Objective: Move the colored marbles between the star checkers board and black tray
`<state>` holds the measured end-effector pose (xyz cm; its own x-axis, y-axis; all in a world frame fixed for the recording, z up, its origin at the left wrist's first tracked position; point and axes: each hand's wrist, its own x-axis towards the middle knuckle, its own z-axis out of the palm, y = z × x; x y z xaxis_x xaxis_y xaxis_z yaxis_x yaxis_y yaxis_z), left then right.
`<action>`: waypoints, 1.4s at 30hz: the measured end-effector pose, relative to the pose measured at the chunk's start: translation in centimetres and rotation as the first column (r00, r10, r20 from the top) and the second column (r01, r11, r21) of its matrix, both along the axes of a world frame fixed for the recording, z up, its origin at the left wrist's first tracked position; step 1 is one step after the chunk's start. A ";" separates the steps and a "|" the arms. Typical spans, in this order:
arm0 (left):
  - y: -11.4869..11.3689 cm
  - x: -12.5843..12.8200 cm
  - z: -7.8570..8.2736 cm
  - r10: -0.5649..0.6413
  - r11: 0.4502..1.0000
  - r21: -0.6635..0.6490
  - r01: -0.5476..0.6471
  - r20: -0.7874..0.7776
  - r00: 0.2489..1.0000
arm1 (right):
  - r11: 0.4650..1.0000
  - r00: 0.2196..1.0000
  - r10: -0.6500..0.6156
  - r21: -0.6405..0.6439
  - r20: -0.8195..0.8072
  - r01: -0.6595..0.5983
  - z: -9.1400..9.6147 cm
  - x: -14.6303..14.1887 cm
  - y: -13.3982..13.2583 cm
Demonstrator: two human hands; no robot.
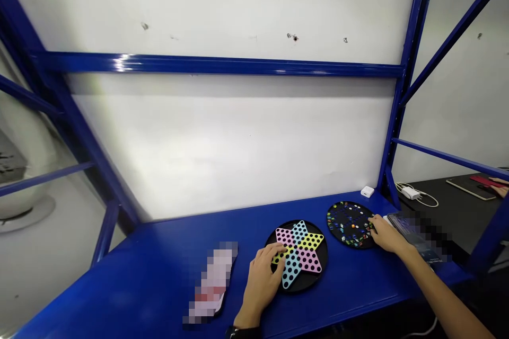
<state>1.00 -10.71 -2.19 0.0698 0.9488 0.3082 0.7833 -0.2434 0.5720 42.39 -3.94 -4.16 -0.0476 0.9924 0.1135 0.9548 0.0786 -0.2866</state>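
Note:
A star-shaped Chinese checkers board (301,242) with pink, blue and yellow points and black holes lies in a round black tray. My left hand (265,274) rests on its left side, fingers spread over a yellow point and thumb apart. To the right, a second round black tray (345,220) holds many small coloured marbles, mostly around its rim. At that tray's right edge is my right hand (385,233), fingertips bent together among the marbles. Whatever they pinch is hidden.
A blurred-out phone-like object (212,286) lies left on the blue table (159,275). A second phone (417,238) lies beside my right forearm. A small white box (367,191) sits at the back. Blue frame posts surround the table. Another person's hand (499,188) shows far right.

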 end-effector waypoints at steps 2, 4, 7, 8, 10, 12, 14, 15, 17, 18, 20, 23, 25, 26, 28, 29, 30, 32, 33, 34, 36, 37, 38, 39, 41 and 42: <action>0.0 0.0 0.0 0.001 1.000 -0.004 -0.001 0.000 1.000 | 1.000 1.000 -0.002 -0.003 -0.012 0.002 -0.2 0.2 0.1; 0.0 0.0 0.1 0.000 1.000 -0.012 0.000 0.004 1.000 | 1.000 0.999 -0.001 -0.009 -0.038 0.001 -0.3 0.3 0.3; 0.0 0.0 0.2 -0.006 1.000 -0.022 0.007 0.010 1.000 | 1.000 0.998 0.014 -0.007 -0.065 -0.014 -0.1 0.4 0.7; 0.0 0.0 0.2 -0.008 1.000 -0.026 0.008 0.011 1.000 | 1.000 0.998 0.015 -0.009 -0.069 -0.015 0.0 0.4 0.9; -0.1 0.1 0.3 -0.006 0.999 -0.032 0.006 0.012 1.000 | 1.000 0.998 0.019 -0.017 -0.067 -0.020 0.3 0.5 1.3; -0.1 0.1 0.3 -0.001 0.999 -0.033 0.002 0.010 1.000 | 0.999 0.997 0.034 -0.028 -0.064 -0.035 0.5 0.6 1.6; -0.2 0.1 0.3 0.002 1.000 -0.025 -0.001 0.007 1.000 | 0.998 0.996 0.055 -0.037 -0.066 -0.058 0.5 0.8 1.9; -0.2 0.1 0.3 0.004 1.000 -0.019 -0.004 0.007 1.000 | 0.997 0.996 0.063 -0.040 -0.069 -0.066 0.5 0.9 2.1; -0.2 0.1 0.4 0.002 1.000 -0.012 -0.002 0.009 1.000 | 0.996 0.995 0.071 -0.041 -0.067 -0.074 0.5 1.1 2.4; -0.2 0.1 0.4 0.001 1.000 -0.013 0.000 0.011 1.000 | 0.996 0.995 0.075 -0.043 -0.062 -0.078 0.5 1.3 2.5; -0.3 0.2 0.5 -0.003 1.000 -0.025 0.003 0.015 1.000 | 0.994 0.994 0.087 -0.061 -0.060 -0.090 0.5 1.6 2.8; -0.4 0.3 0.7 0.002 1.000 -0.024 -0.002 0.012 1.000 | 0.986 0.988 0.116 -0.106 -0.097 -0.126 0.7 2.0 3.2; -0.4 0.3 0.8 0.006 1.000 -0.009 -0.006 0.010 1.000 | 0.983 0.985 0.123 -0.122 -0.118 -0.138 0.8 2.2 3.4; -0.4 0.3 0.9 0.007 1.000 -0.004 -0.007 0.010 1.000 | 0.982 0.985 0.123 -0.126 -0.121 -0.139 0.7 2.2 3.4; -0.4 0.3 0.8 0.003 1.000 -0.005 -0.003 0.013 1.000 | 0.984 0.987 0.115 -0.126 -0.112 -0.129 0.6 2.2 3.3; -0.4 0.3 0.8 0.001 1.000 -0.010 0.000 0.014 1.000 | 0.985 0.988 0.113 -0.119 -0.106 -0.126 0.5 2.2 3.3; -0.4 0.3 0.8 -0.002 1.000 -0.017 0.002 0.016 1.000 | 0.986 0.988 0.114 -0.107 -0.100 -0.125 0.4 2.1 3.2; -0.4 0.2 0.7 -0.001 1.000 -0.023 0.001 0.017 1.000 | 0.989 0.988 0.120 -0.072 -0.095 -0.127 0.5 1.9 2.9; -0.4 0.2 0.6 0.000 1.000 -0.022 0.000 0.018 1.000 | 0.990 0.988 0.123 -0.052 -0.097 -0.129 0.7 1.7 2.8; -0.4 0.2 0.6 0.001 1.000 -0.019 0.000 0.018 1.000 | 0.991 0.986 0.127 -0.033 -0.104 -0.131 1.1 1.4 2.7; -0.3 0.2 0.6 0.000 1.000 -0.016 0.000 0.019 1.000 | 0.990 0.981 0.142 -0.003 -0.134 -0.143 2.0 0.4 2.3; -0.3 0.2 0.5 -0.001 1.000 -0.018 0.001 0.020 1.000 | 0.988 0.976 0.151 0.007 -0.158 -0.151 2.6 -0.3 2.1; -0.3 0.2 0.5 -0.002 1.000 -0.021 0.003 0.021 1.000 | 0.986 0.968 0.166 0.013 -0.190 -0.167 3.1 -1.1 1.9; -0.3 0.2 0.5 -0.003 1.000 -0.023 0.003 0.021 1.000 | 0.983 0.957 0.184 0.016 -0.224 -0.185 3.6 -2.2 1.6; -0.2 0.1 0.4 0.000 1.000 -0.016 0.000 0.018 1.000 | 0.970 0.928 0.238 0.031 -0.287 -0.239 4.5 -4.7 0.9; -0.2 0.1 0.4 0.003 1.000 -0.008 -0.003 0.014 1.000 | 0.959 0.908 0.278 0.041 -0.314 -0.280 4.8 -6.2 0.4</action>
<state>1.10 -10.89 -1.83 0.0626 0.9516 0.3010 0.7762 -0.2360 0.5846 36.17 -3.52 0.63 -0.2852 0.9444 0.1636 0.7552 0.3265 -0.5684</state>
